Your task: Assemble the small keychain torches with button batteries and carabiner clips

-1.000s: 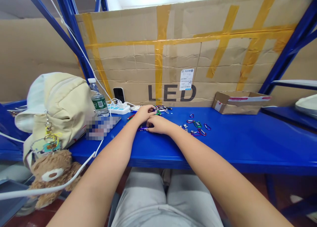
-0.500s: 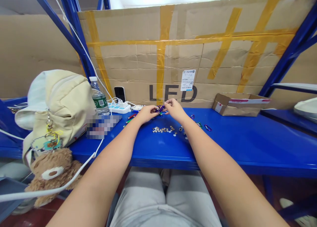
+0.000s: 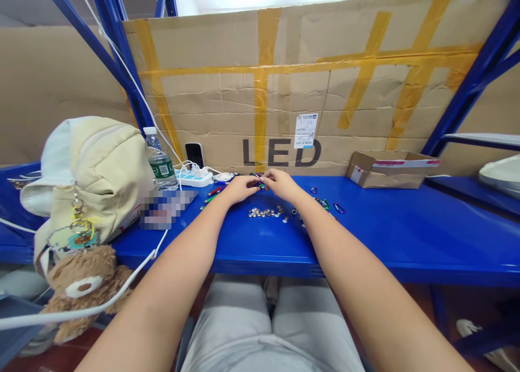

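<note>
My left hand (image 3: 242, 189) is at the back of the blue table, its fingers curled inward and closed. Beside it, my right hand (image 3: 281, 184) reaches over with fingertips pressed together. The fingertips nearly meet above small coloured metal pieces (image 3: 262, 186); what each hand holds is too small and covered to make out. In front of them lies a cluster of small silver discs (image 3: 262, 213), like button cells. A purple carabiner (image 3: 339, 208) and a green carabiner (image 3: 324, 203) lie right of my right wrist. Left of my left hand are small red and green tubes (image 3: 212, 197).
A white power strip (image 3: 194, 177), a water bottle (image 3: 161, 163) and a cream backpack (image 3: 101, 171) with a teddy bear (image 3: 87, 280) stand at left. An open cardboard box (image 3: 390, 171) sits back right. A large cardboard sheet (image 3: 219, 101) walls the table's rear. A white cable (image 3: 134, 277) crosses the front left.
Half a second ago a small purple tube showed between my two hands; now it is no longer plainly visible. My right hand has lowered slightly and moved left, and the view has shifted a little.
</note>
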`<act>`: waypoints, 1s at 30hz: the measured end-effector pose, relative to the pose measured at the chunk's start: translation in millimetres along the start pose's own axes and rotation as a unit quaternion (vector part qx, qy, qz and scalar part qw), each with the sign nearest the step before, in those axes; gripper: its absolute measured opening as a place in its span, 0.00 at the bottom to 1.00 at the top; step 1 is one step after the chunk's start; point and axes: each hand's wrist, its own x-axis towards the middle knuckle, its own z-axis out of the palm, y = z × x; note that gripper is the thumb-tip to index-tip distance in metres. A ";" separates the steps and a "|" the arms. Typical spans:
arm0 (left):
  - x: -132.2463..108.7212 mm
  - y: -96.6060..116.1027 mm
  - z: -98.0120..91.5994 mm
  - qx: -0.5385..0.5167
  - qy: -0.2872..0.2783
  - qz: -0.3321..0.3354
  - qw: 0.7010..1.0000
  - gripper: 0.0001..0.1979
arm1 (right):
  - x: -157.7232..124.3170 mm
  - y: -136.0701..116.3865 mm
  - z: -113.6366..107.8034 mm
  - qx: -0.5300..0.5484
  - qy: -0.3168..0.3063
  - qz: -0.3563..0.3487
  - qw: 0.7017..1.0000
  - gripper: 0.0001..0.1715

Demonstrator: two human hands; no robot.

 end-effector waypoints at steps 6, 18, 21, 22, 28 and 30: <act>-0.6 3.5 -0.8 0.000 -0.011 0.041 0.999 0.16 | 1.7 4.2 -5.1 -0.036 0.016 0.007 0.999 0.18; -0.7 4.6 2.1 -0.016 -0.019 -0.008 1.000 0.17 | 3.2 8.1 -5.7 -0.010 0.044 0.034 0.998 0.12; -0.6 4.2 2.3 -0.010 -0.016 -0.017 1.000 0.17 | 1.6 6.9 -6.5 0.012 0.032 0.056 0.998 0.10; -0.7 4.2 2.1 -0.008 -0.017 -0.018 1.000 0.16 | 1.1 6.7 -6.5 0.013 0.025 0.061 0.998 0.09; -1.4 4.5 -1.1 0.005 -0.008 -0.026 1.000 0.13 | -0.6 9.3 -3.3 -0.030 -0.082 0.059 0.994 0.04; -1.3 4.2 -1.6 0.012 -0.002 -0.035 0.999 0.13 | -0.6 10.7 -2.0 -0.065 -0.110 0.044 0.991 0.03</act>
